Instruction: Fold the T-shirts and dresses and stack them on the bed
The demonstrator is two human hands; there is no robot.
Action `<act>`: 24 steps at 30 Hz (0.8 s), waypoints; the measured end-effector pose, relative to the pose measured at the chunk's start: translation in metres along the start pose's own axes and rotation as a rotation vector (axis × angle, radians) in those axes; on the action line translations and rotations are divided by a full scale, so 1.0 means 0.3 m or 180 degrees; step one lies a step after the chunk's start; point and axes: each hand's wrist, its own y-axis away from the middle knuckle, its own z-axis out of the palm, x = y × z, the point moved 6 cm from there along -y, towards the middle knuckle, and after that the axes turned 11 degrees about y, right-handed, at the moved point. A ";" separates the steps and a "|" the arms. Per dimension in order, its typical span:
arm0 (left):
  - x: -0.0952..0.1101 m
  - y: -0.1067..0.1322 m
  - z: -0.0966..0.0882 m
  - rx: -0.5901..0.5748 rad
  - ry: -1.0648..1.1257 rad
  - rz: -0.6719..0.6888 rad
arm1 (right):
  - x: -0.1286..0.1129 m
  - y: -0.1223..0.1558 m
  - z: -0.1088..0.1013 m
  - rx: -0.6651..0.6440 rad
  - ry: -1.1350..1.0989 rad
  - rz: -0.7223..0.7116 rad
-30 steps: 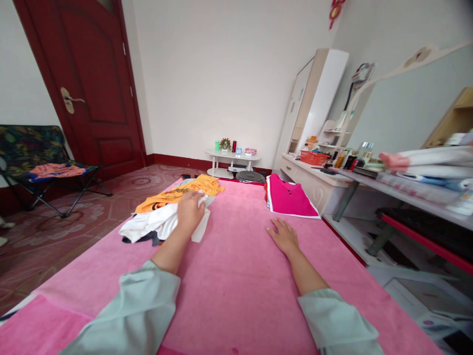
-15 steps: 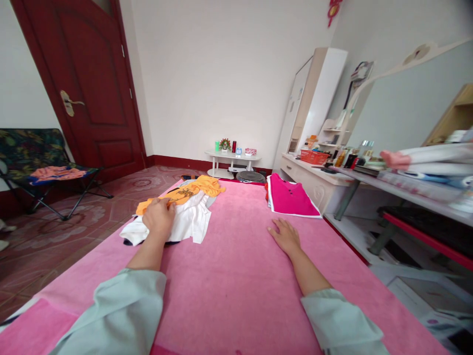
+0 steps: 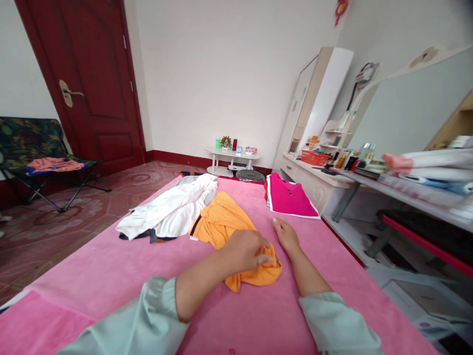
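Observation:
My left hand (image 3: 247, 250) is closed on a bunched end of an orange shirt (image 3: 225, 228), which trails back across the pink bed cover (image 3: 111, 266) toward a pile of white clothes (image 3: 173, 212). My right hand (image 3: 286, 234) lies flat and open on the cover just right of the orange shirt, its fingers pointing toward a folded magenta garment (image 3: 290, 197) near the bed's far right edge. Both arms wear pale green sleeves.
A dressing table (image 3: 314, 172) with bottles and a red basket stands right of the bed. Stacked items sit on a shelf (image 3: 424, 167) at the right. A folding chair (image 3: 37, 162) and a dark red door (image 3: 92, 84) are at the left; a small white table (image 3: 232, 160) stands by the far wall.
My left hand has pulled the orange shirt off the pile at the left and dragged it right to the middle of the bed. My right hand stayed flat in place.

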 end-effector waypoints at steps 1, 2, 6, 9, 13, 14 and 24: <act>-0.028 0.001 -0.003 -0.0029 -0.0234 0.0063 | 0.002 -0.001 -0.001 0.0015 -0.0041 -0.0014; -0.059 -0.002 -0.017 -0.0099 -0.0525 0.0156 | 0.003 -0.001 -0.001 0.0011 -0.0057 -0.0036; -0.240 -0.023 -0.187 0.0349 -0.1372 -0.0119 | -0.005 -0.001 -0.001 0.0027 -0.0034 -0.0190; -0.352 -0.025 -0.264 0.0410 -0.1638 -0.0228 | -0.009 0.000 -0.003 0.0059 0.0014 -0.0209; -0.406 -0.020 -0.271 0.0414 -0.1606 -0.0087 | -0.007 0.005 -0.001 -0.0059 0.0101 -0.0133; -0.408 -0.020 -0.268 0.0435 -0.1610 -0.0067 | -0.006 0.007 0.000 -0.0095 0.0099 -0.0089; -0.424 -0.024 -0.282 0.0505 -0.1409 -0.0138 | -0.216 0.012 -0.110 -0.0026 -0.2118 -0.0309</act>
